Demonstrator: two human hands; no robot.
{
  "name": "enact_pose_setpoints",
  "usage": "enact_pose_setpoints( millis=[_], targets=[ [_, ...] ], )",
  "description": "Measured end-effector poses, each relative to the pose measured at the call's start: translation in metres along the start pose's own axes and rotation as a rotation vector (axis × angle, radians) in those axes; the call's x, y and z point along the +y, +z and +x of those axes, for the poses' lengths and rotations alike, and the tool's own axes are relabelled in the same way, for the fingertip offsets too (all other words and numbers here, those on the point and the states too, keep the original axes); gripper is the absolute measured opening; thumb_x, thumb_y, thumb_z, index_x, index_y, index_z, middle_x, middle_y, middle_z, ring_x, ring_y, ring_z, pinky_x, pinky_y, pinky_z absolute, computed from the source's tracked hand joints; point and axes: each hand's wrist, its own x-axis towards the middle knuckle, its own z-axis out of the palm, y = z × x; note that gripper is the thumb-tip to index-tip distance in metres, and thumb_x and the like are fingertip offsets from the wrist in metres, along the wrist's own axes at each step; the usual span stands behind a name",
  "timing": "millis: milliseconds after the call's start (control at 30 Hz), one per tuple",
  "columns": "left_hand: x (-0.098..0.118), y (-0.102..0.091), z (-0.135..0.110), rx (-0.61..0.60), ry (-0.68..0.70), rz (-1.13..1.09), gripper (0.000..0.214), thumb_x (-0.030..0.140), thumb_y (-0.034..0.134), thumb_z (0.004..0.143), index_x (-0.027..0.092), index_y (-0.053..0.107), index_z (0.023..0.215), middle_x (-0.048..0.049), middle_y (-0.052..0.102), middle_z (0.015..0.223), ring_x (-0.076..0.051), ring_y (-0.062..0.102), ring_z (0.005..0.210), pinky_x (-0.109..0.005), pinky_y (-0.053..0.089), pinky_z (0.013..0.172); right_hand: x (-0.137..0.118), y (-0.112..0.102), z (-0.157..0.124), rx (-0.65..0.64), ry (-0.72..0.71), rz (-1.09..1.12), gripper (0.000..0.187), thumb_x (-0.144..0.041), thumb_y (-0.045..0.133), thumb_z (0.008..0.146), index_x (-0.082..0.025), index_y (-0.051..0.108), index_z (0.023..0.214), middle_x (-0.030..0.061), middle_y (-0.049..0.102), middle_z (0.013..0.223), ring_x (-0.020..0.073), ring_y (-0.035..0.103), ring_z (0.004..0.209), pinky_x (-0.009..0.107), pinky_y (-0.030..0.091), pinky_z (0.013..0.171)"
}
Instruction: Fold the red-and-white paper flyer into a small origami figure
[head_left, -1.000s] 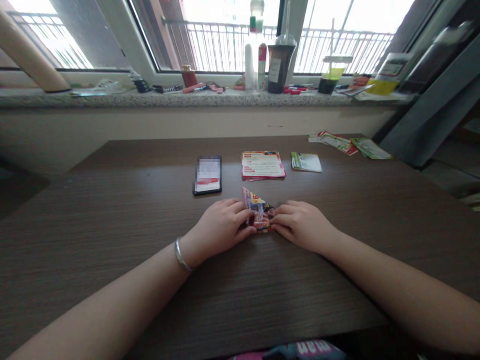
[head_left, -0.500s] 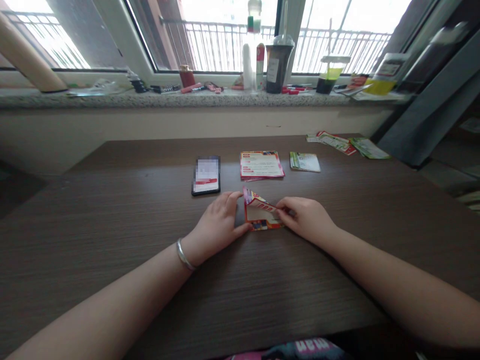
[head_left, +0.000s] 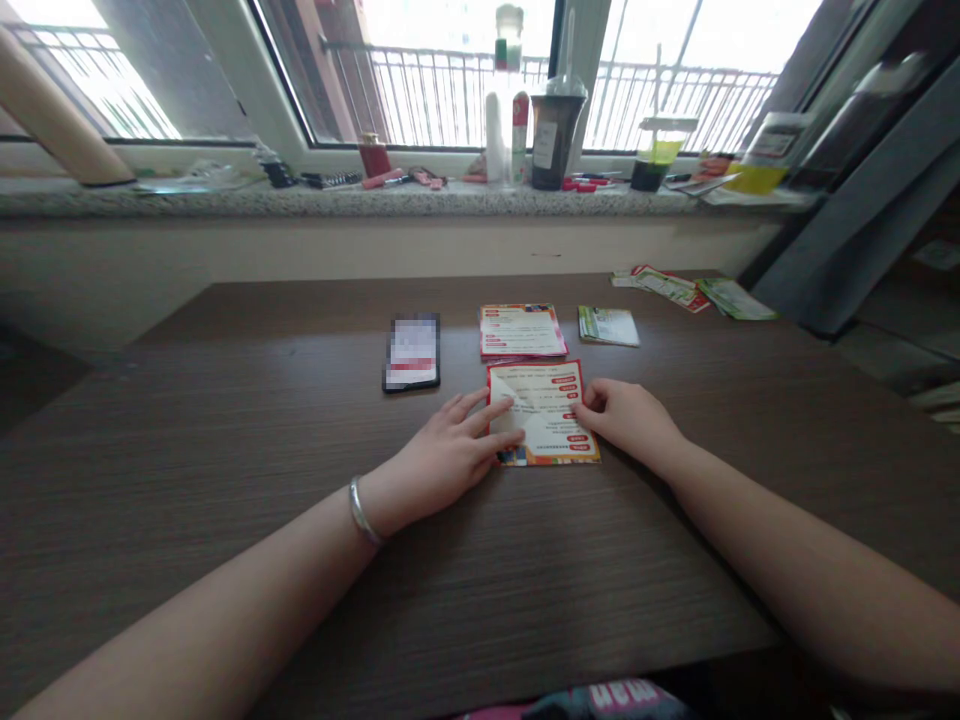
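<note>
A square printed sheet point(head_left: 540, 420) with a red-orange border lies unfolded on the table, a faint crease across it and its print upside down to me. My left hand point(head_left: 454, 445) rests on its left side, fingers spread flat over the paper. At the right edge, my right hand point(head_left: 626, 420) pinches the sheet between thumb and curled fingers. Just beyond lies a small stack of similar red-bordered sheets point(head_left: 523, 331).
A phone point(head_left: 413, 352) lies left of the stack, and a small green-and-white stack of papers point(head_left: 607, 326) lies to its right. Several loose leaflets point(head_left: 675, 288) sit at the table's back right. Bottles and a dark lidded cup point(head_left: 553, 135) line the windowsill.
The sheet's lifted upper part has been opened out, so its printed inside now lies flat. My left hand has moved from the edge onto the paper; my right hand has shifted slightly right.
</note>
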Motion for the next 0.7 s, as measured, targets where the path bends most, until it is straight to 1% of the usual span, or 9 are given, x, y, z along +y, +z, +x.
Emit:
enact_pose_setpoints(
  millis=[100, 167, 233, 300, 367, 400, 500, 600, 700],
  targets=[
    [0.000, -0.002, 0.000, -0.011, 0.008, -0.006, 0.041, 0.021, 0.046, 0.093, 0.033, 0.053, 0.132, -0.0044, 0.040, 0.148, -0.033, 0.027, 0.140, -0.059, 0.031, 0.110, 0.004, 0.003, 0.002, -0.007, -0.046, 0.000, 0.024, -0.043, 0.059, 0.079, -0.022, 0.059, 0.067, 0.0007, 0.066, 0.069, 0.0158, 0.057, 0.057, 0.027, 0.035, 0.049],
    [0.001, -0.003, 0.001, -0.002, 0.011, -0.017, 0.040, 0.020, 0.047, 0.092, 0.031, 0.054, 0.130, -0.0048, 0.042, 0.147, -0.033, 0.028, 0.139, -0.059, 0.031, 0.110, 0.005, 0.004, 0.003, 0.066, -0.097, -0.023, 0.022, -0.042, 0.062, 0.077, -0.021, 0.058, 0.072, 0.0023, 0.065, 0.071, 0.0172, 0.058, 0.060, 0.029, 0.040, 0.052],
    [0.002, -0.005, 0.001, 0.005, 0.014, -0.029, 0.039, 0.019, 0.048, 0.091, 0.030, 0.056, 0.128, -0.0052, 0.044, 0.146, -0.034, 0.029, 0.139, -0.059, 0.032, 0.109, 0.005, 0.005, 0.002, 0.177, -0.202, -0.075, 0.020, -0.038, 0.065, 0.075, -0.020, 0.060, 0.082, 0.0065, 0.067, 0.084, 0.0224, 0.061, 0.076, 0.035, 0.048, 0.063],
    [0.002, -0.006, 0.001, 0.014, 0.015, -0.041, 0.039, 0.017, 0.050, 0.089, 0.029, 0.058, 0.125, -0.0050, 0.046, 0.145, -0.034, 0.029, 0.138, -0.059, 0.033, 0.109, 0.003, 0.005, 0.001, 0.240, -0.369, -0.114, 0.025, -0.029, 0.065, 0.076, -0.019, 0.063, 0.099, 0.0110, 0.065, 0.109, 0.0283, 0.059, 0.102, 0.045, 0.050, 0.083],
    [0.002, -0.006, 0.001, 0.027, 0.015, -0.054, 0.037, 0.015, 0.050, 0.088, 0.028, 0.060, 0.122, -0.0050, 0.047, 0.144, -0.033, 0.030, 0.138, -0.058, 0.034, 0.109, 0.001, 0.006, 0.000, 0.205, -0.558, -0.113, 0.036, -0.019, 0.060, 0.078, -0.022, 0.062, 0.114, 0.0084, 0.057, 0.132, 0.0299, 0.046, 0.125, 0.052, 0.043, 0.100],
    [0.002, -0.006, 0.002, 0.036, 0.012, -0.060, 0.035, 0.014, 0.050, 0.088, 0.027, 0.061, 0.119, -0.0051, 0.048, 0.143, -0.033, 0.030, 0.139, -0.058, 0.034, 0.109, 0.000, 0.007, -0.001, 0.161, -0.644, -0.099, 0.041, -0.015, 0.057, 0.080, -0.024, 0.061, 0.119, 0.0054, 0.055, 0.137, 0.0290, 0.040, 0.132, 0.053, 0.039, 0.105],
    [0.001, -0.006, 0.002, 0.055, -0.007, -0.067, 0.021, 0.019, 0.050, 0.090, 0.023, 0.064, 0.106, -0.0048, 0.050, 0.142, -0.033, 0.028, 0.140, -0.060, 0.030, 0.110, -0.001, 0.010, -0.002, 0.001, -0.815, -0.037, 0.042, -0.011, 0.052, 0.082, -0.026, 0.063, 0.120, 0.0008, 0.060, 0.133, 0.0254, 0.033, 0.139, 0.052, 0.036, 0.109],
    [0.000, -0.007, 0.003, 0.030, -0.024, -0.077, 0.015, 0.026, 0.053, 0.091, 0.021, 0.062, 0.102, -0.0046, 0.051, 0.141, -0.031, 0.028, 0.141, -0.059, 0.027, 0.113, -0.002, 0.008, -0.004, -0.089, -0.858, -0.009, 0.039, -0.016, 0.054, 0.085, -0.023, 0.062, 0.122, 0.0029, 0.063, 0.128, 0.0242, 0.042, 0.133, 0.049, 0.039, 0.108],
    [-0.003, -0.010, 0.002, -0.028, -0.043, -0.089, 0.029, 0.038, 0.057, 0.089, 0.020, 0.059, 0.112, -0.0067, 0.051, 0.142, -0.029, 0.030, 0.141, -0.055, 0.025, 0.115, -0.007, 0.001, -0.009, -0.141, -0.875, -0.024, 0.035, -0.030, 0.058, 0.087, -0.020, 0.064, 0.120, 0.0068, 0.064, 0.126, 0.0227, 0.055, 0.118, 0.045, 0.044, 0.103]
  ],
)
